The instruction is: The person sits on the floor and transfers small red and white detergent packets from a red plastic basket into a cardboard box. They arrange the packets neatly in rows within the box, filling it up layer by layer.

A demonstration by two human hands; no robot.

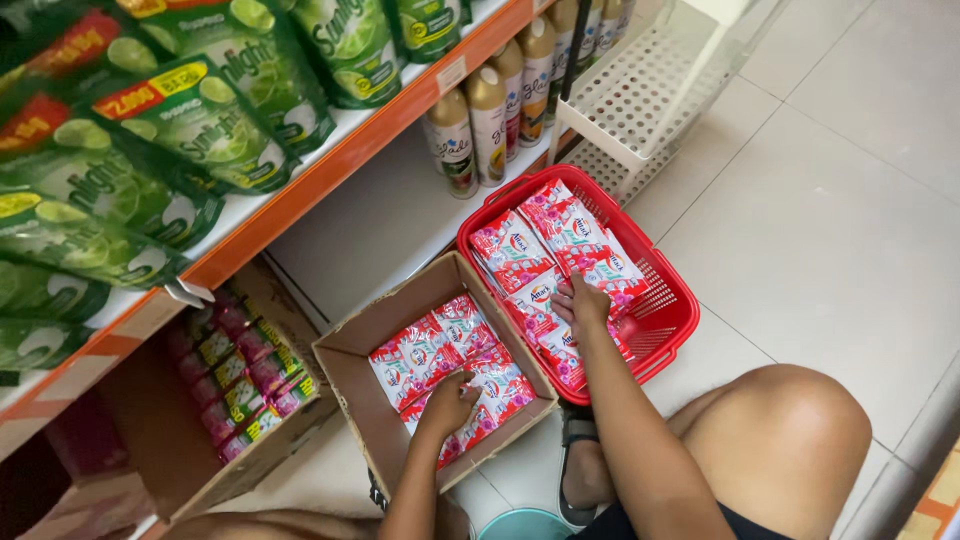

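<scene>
— Where are the two hands?

— The left hand is down in the open brown cardboard box on the pale tiled floor, its fingers curled onto the red and pink sachets packed inside. The right hand rests in the red plastic shopping basket just beside the box, on more sachets of the same kind.

— Do the fingers have hold of anything?

— The left fingers are bent close over a sachet near the box's front edge; they look pinched on it, though the knuckles hide the tips, so I cannot tell for sure. The right fingers lie loosely spread, pressing flat on the basket's sachets rather than closing round one.

— How do the sachets lie?

— In the box, in overlapping rows under and ahead of the left fingers. In the basket, two rows run away from the right fingers toward the far rim (the near right corner shows bare mesh).

— And around them?

— An orange-edged shelf carries green refill pouches; gold-capped bottles stand on the lower shelf behind the basket. A bare knee is at the right.
</scene>
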